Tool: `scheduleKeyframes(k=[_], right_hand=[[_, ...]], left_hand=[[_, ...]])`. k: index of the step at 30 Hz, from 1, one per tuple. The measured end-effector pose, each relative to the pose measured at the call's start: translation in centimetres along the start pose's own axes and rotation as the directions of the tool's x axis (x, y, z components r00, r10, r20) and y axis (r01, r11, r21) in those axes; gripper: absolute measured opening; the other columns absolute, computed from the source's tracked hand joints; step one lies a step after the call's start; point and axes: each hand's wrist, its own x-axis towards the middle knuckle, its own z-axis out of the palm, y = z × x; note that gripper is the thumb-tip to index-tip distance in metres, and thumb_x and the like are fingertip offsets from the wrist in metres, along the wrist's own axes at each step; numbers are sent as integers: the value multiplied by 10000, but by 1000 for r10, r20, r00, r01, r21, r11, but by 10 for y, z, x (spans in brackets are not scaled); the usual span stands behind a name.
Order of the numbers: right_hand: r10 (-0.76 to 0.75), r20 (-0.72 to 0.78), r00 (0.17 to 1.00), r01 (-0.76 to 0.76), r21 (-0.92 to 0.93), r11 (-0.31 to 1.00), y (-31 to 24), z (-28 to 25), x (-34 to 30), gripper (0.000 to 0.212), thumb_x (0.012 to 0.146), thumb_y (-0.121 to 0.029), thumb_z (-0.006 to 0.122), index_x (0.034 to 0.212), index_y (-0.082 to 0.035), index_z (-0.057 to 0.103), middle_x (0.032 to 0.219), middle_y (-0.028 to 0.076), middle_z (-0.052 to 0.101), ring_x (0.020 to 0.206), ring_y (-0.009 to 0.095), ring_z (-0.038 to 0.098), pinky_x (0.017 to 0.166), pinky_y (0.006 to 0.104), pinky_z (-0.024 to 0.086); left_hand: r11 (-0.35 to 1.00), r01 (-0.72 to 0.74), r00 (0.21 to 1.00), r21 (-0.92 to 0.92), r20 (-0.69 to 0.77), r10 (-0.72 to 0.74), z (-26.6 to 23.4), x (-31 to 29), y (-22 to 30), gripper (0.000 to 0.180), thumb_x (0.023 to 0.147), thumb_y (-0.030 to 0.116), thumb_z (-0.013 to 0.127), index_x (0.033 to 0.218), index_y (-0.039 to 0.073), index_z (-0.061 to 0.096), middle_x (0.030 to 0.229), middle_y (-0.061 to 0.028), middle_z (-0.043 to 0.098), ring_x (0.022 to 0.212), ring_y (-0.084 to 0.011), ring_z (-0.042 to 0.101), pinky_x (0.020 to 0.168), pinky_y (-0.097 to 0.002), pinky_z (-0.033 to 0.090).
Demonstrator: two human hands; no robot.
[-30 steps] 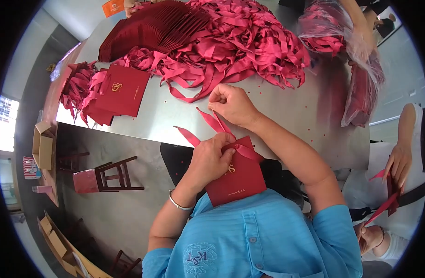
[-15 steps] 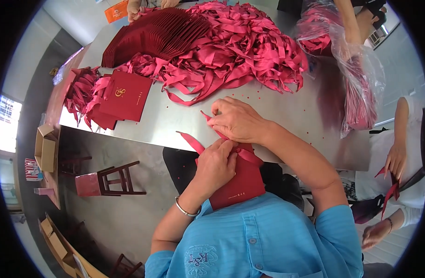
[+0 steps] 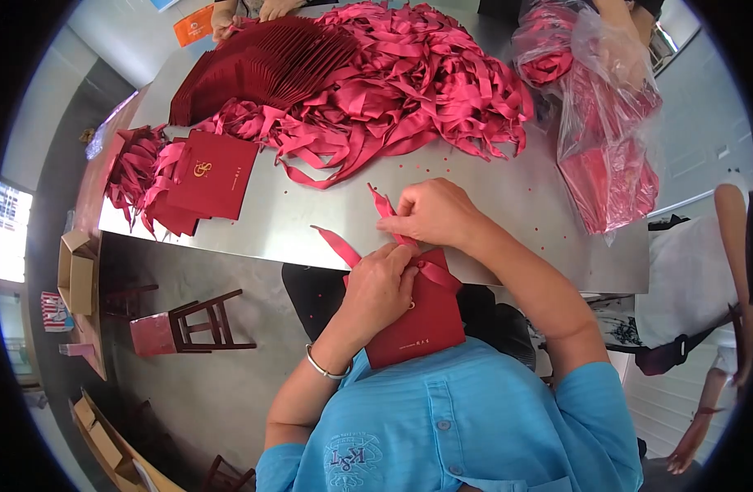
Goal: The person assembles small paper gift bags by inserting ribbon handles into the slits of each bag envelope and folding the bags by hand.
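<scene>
A small dark red gift bag (image 3: 430,316) rests against my blue shirt at the table's near edge. My left hand (image 3: 381,287) is closed over its top edge, pressing on the pink-red ribbon where it crosses the bag. One ribbon tail (image 3: 337,244) sticks out to the left of that hand, and a ribbon loop lies to its right. Just above, my right hand (image 3: 434,213) pinches the other ribbon end (image 3: 382,203) between thumb and fingers, its tip pointing up. The left fingers partly hide the ribbon's crossing.
A large heap of pink-red ribbons (image 3: 430,74) covers the far metal table (image 3: 311,221). Beside it stand a fanned row of dark red bags (image 3: 253,66) and a few ribboned bags (image 3: 216,176). A clear plastic sack (image 3: 610,156) lies far right. Other people's hands show at the edges.
My right hand has shifted slightly down and right, and more of the pinched ribbon end shows. The plastic sack has slid left. At right, a person's hands have moved toward the edge.
</scene>
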Motion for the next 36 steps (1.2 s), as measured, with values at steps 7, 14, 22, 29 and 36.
scheduleKeyframes(k=[7, 14, 22, 29, 36], right_hand=[[6, -142, 990, 7, 87, 996, 23, 20, 8, 237, 767, -254, 732, 751, -23, 684, 681, 126, 673, 624, 250, 654, 622, 356, 515], [-132, -386, 913, 149, 14, 989, 23, 37, 2, 165, 826, -182, 682, 785, -29, 637, 709, 118, 670, 666, 268, 659, 630, 372, 514], [-203, -413, 888, 206, -38, 978, 21, 34, 11, 172, 835, -191, 691, 822, -28, 637, 725, 117, 670, 679, 266, 655, 634, 380, 512], [-29, -389, 921, 157, 302, 940, 35, 8, -1, 205, 851, -223, 717, 937, -37, 703, 732, 94, 651, 651, 158, 629, 635, 287, 498], [-306, -116, 945, 305, -25, 952, 19, -20, -103, 221, 725, -170, 802, 864, -39, 691, 844, 76, 632, 766, 225, 620, 687, 327, 504]], left_hand=[[999, 27, 996, 18, 89, -29, -3, 3, 1, 224, 823, 48, 647, 1045, 24, 644, 923, -148, 677, 840, -334, 660, 728, -402, 527], [1000, 16, 994, -15, 106, -15, -3, 4, -2, 241, 816, 44, 651, 1057, 32, 646, 908, -141, 685, 837, -327, 665, 728, -398, 529], [996, 53, 981, -77, 190, -38, -2, 4, 4, 247, 820, 50, 662, 1065, 24, 648, 940, -163, 686, 873, -344, 664, 767, -387, 529], [991, 97, 967, -97, 246, -71, 1, 8, -1, 243, 835, 39, 653, 1074, 2, 631, 954, -155, 697, 866, -297, 690, 763, -359, 537], [970, 159, 963, -183, 245, -112, -4, 9, -6, 262, 837, 15, 617, 1098, -14, 612, 950, -164, 709, 872, -267, 701, 766, -331, 536]])
